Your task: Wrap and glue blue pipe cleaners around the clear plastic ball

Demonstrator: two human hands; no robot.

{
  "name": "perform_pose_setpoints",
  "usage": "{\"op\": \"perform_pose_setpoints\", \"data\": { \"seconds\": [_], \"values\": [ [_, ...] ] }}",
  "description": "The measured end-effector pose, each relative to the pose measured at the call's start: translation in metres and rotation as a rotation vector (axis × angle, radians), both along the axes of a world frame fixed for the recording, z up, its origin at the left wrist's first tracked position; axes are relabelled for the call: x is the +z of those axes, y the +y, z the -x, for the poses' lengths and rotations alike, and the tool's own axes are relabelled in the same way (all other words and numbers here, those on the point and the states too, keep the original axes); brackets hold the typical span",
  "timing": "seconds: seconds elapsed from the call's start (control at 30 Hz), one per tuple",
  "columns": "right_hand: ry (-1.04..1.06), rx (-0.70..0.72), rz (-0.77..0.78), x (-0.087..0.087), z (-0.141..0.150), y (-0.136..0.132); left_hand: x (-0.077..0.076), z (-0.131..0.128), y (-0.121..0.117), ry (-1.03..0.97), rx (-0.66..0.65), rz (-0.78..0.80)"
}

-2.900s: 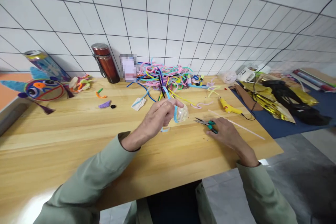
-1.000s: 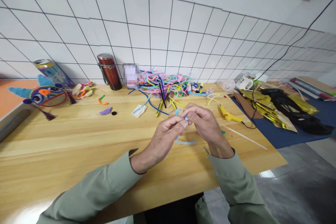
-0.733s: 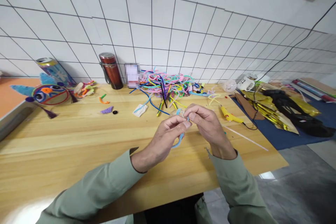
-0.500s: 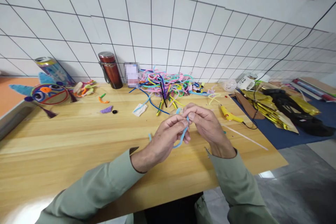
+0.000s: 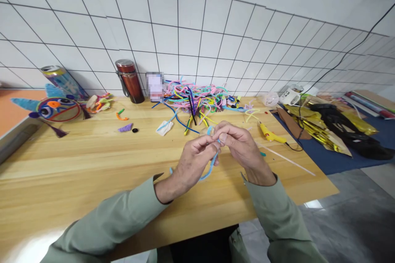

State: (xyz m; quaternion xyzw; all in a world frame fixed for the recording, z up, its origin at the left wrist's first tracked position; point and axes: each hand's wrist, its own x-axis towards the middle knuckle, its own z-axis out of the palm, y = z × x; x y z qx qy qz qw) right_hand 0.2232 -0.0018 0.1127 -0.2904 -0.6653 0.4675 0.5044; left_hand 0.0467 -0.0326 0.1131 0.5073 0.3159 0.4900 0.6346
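Between my two hands, above the wooden table [image 5: 123, 164], is a light blue pipe cleaner [image 5: 212, 166]. My left hand [image 5: 197, 154] pinches it with thumb and forefinger. My right hand [image 5: 239, 148] meets it fingertip to fingertip and is closed on the same strand. One length of the pipe cleaner curves down behind my left hand, and its tip shows at that hand's left side. The fingers hide the part being gripped. Just beyond the hands lie yellow-handled pliers [image 5: 187, 128], partly covered.
A tangled heap of coloured pipe cleaners [image 5: 197, 96] lies against the tiled wall. To the right is a yellow glue gun [image 5: 271, 135] with a clear glue stick [image 5: 290, 159]. At left are a thermos [image 5: 131, 84], a can [image 5: 63, 80] and a bird-face craft [image 5: 60, 109].
The hanging loop of the blue pipe cleaner has dropped lower and its free tip has shifted left and down. Both hands keep their pinch and have moved slightly left.
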Motion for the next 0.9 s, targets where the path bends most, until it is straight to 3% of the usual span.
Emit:
{"op": "perform_pose_setpoints", "data": {
  "seconds": [0.17,0.37,0.6,0.73,0.9],
  "values": [
    [0.029,-0.014,0.037,0.001,0.001,0.000,-0.003,0.001,0.003,-0.012,-0.040,0.011],
    [0.116,-0.127,0.164,0.008,-0.001,0.003,-0.004,0.000,0.003,-0.092,-0.202,0.112],
    [0.235,-0.208,0.223,0.011,-0.006,0.006,-0.008,-0.002,0.001,-0.023,-0.296,0.165],
    [0.250,-0.274,0.188,0.006,-0.002,0.006,-0.012,-0.002,0.000,0.064,-0.213,0.071],
    [0.236,-0.478,0.055,-0.007,0.008,0.006,-0.019,-0.005,-0.003,0.138,-0.059,-0.145]
  ]
}}
